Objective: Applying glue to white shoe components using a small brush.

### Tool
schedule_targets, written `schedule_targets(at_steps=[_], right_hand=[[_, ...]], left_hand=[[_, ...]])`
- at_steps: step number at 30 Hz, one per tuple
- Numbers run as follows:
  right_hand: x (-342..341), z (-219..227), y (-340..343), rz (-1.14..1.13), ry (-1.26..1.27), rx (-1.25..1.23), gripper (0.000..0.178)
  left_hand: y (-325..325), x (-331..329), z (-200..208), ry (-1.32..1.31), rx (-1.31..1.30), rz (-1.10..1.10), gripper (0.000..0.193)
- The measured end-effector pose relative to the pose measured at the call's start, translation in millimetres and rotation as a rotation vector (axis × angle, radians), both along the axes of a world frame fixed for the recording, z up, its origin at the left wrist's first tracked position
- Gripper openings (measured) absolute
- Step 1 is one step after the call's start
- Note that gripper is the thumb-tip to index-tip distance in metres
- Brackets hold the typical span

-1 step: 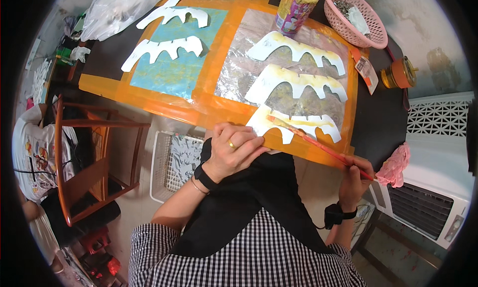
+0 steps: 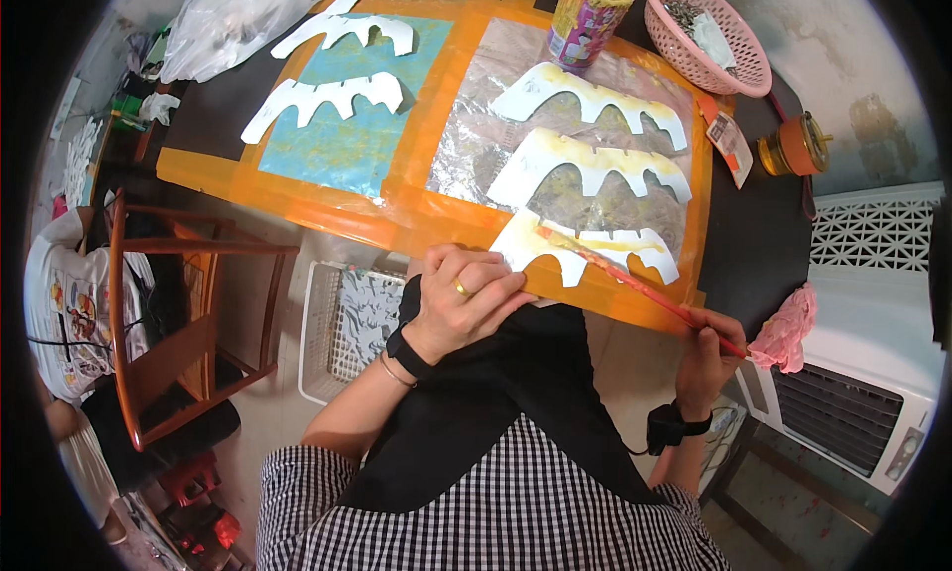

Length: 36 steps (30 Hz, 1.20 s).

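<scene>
A white scalloped cutout point(image 2: 513, 243) lies at the table's near edge, yellowish glue-like smears along its upper side. At its left end my left hand point(image 2: 463, 298) pinches the edge, fingers closed together. My right hand point(image 2: 710, 356), off the table's near right corner, is closed around a red-handled paintbrush point(image 2: 650, 293). The brush slants up to the left, its bristles touching the cutout's smeared surface. Two similar cutouts, a middle one point(image 2: 580, 158) and a farther one point(image 2: 570, 88), lie beyond it with the same yellowish smears on their upper edges.
More white cutouts point(image 2: 327, 93) lie on a blue sheet point(image 2: 332, 155) at the left. A smeared can point(image 2: 587, 26), a pink basket point(image 2: 709, 16) and a yellow jar point(image 2: 793, 147) stand at the back right. Below left are a wooden chair point(image 2: 164, 373) and a white crate point(image 2: 309, 348).
The brush tip has shifted very slightly on the cutout. Both hands and the other things stay where they were.
</scene>
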State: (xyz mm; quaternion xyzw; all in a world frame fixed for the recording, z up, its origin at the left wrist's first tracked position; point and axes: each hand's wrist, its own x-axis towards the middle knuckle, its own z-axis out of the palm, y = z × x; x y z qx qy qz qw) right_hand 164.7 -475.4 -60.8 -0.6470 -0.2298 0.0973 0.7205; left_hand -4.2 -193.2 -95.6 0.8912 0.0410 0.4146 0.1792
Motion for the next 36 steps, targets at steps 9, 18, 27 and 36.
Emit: schedule_targets(at_steps=[9, 18, 27, 36], right_hand=[[5.0, 0.0, 2.8, -0.053, 0.029, 0.050, 0.013], [12.2, -0.2, -29.2, 0.046, 0.078, 0.054, 0.019], [12.5, 5.0, -17.8, -0.077, 0.038, 0.100, 0.012], [17.9, 7.5, -25.0, -0.096, 0.034, 0.106, 0.012]], left_hand=[[4.6, 3.2, 0.1, 0.001, 0.003, -0.008, 0.034], [4.5, 3.5, -1.3, 0.000, 0.000, -0.006, 0.035], [4.1, 2.4, 0.4, 0.015, 0.012, -0.006, 0.036], [4.2, 1.8, -1.1, 0.029, -0.001, -0.014, 0.038]])
